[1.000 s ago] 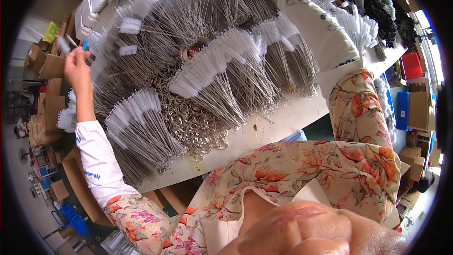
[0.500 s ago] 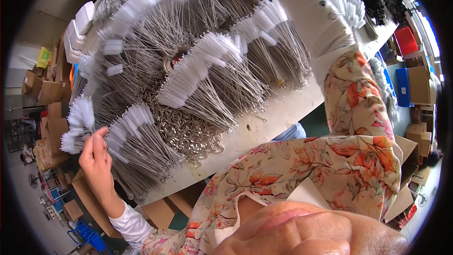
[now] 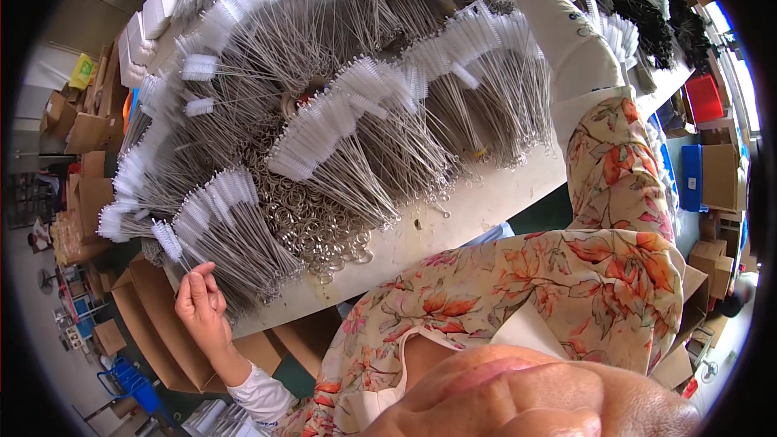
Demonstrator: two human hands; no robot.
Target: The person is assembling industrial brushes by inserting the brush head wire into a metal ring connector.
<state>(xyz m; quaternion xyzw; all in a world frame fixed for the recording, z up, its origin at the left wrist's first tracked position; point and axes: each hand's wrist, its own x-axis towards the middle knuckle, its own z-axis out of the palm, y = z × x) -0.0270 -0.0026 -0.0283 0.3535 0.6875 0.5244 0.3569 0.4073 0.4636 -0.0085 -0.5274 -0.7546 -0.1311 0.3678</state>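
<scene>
Seen from above, a heap of metal rings (image 3: pixel 328 235) lies on a pale table (image 3: pixel 486 204), flanked by bundles of wire-stemmed brushes. Over the last half second, the left hand (image 3: pixel 204 307) has moved from beside the outer brush row (image 3: pixel 133 194), far left of the heap, to the heap's lower left, nearer the person. Its fingers are curled, nearly closed, and appear to pinch the thin stem of a single white brush (image 3: pixel 167 240), whose bristled head points away, left of the heap and just beside the left brush bundle (image 3: pixel 251 247). The move seems to leave this brush singled out from the others. The right sleeve (image 3: pixel 566 40) reaches beyond the heap, up and right; the right hand is cut off, so its grip cannot be told.
</scene>
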